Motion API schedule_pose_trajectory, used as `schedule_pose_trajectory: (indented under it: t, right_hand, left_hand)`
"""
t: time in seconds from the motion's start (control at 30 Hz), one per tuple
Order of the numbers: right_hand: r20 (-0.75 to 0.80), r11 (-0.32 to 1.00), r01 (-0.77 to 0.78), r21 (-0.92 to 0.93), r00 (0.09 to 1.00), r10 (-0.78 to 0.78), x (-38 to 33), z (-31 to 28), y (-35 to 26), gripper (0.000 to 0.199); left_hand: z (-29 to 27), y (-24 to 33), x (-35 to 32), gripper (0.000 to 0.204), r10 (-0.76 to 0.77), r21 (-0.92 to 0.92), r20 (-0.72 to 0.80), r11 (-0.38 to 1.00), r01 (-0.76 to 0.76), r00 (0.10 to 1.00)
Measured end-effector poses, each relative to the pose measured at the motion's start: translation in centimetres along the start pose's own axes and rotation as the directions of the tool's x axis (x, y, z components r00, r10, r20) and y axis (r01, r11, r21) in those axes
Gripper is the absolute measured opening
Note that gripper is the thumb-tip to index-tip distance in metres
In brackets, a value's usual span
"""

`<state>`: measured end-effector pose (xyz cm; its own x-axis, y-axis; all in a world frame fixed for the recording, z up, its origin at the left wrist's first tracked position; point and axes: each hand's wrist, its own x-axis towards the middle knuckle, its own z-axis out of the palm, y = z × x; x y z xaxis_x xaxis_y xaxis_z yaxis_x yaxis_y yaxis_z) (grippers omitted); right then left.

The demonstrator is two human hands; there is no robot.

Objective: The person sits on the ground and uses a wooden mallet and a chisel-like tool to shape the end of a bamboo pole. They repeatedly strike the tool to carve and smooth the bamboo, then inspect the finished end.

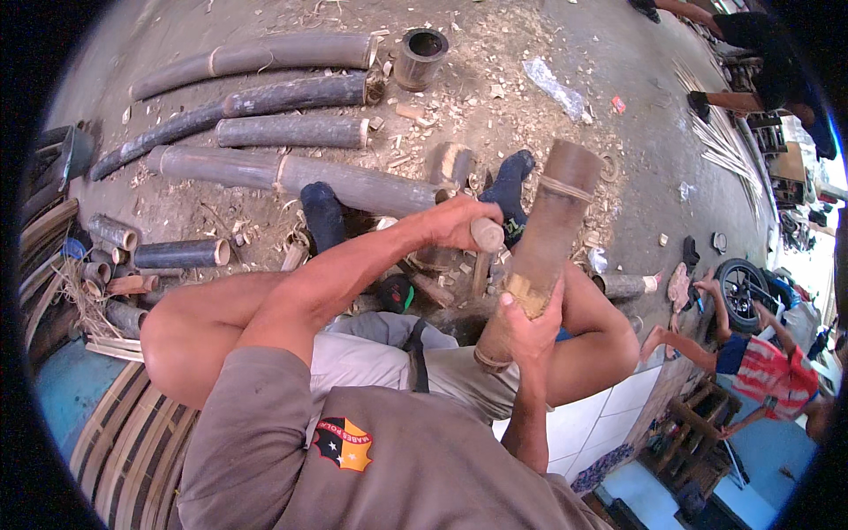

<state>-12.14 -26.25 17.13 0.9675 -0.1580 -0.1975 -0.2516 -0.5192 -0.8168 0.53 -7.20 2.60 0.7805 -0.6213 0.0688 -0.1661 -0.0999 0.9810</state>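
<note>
My left hand [464, 224] is closed around a thick, round wooden handle [487, 235], its blunt end turned up. What the handle belongs to is mostly hidden below the hand. In my right hand [533, 329] is a wide brown bamboo section [549, 231], gripped near its lower part and tilted over my right thigh. A rib rings the bamboo near its top, and a pale yellow scraped patch shows beside my thumb. The handle's end is a little left of the bamboo, seemingly apart from it. A short bamboo block [450, 164] stands between my feet.
Long bamboo poles [353, 181] lie ahead and left; a hollow bamboo cup [422, 58] stands beyond. Wood chips litter the floor. Split bamboo strips [132, 442] are stacked at left. A person in a red striped shirt [777, 378] sits at right by a wheel [742, 291]; another is far right.
</note>
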Motion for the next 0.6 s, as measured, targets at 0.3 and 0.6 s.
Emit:
schedule_pose_trajectory:
  t: [0.3,0.6]
  right_hand:
    - [0.041,0.982,-0.138,0.127,0.990,0.134,-2.0,-0.9,-0.3,0.093]
    - [0.114,0.994,-0.100,0.054,0.989,0.093,-2.0,0.1,-1.2,0.093]
  left_hand:
    - [4.5,-1.3,-2.4,0.041,0.443,0.241,-0.309,0.892,-0.382,0.841]
    - [3.4,-2.0,-2.4,0.042,0.387,0.250,-0.319,0.915,-0.318,0.865]
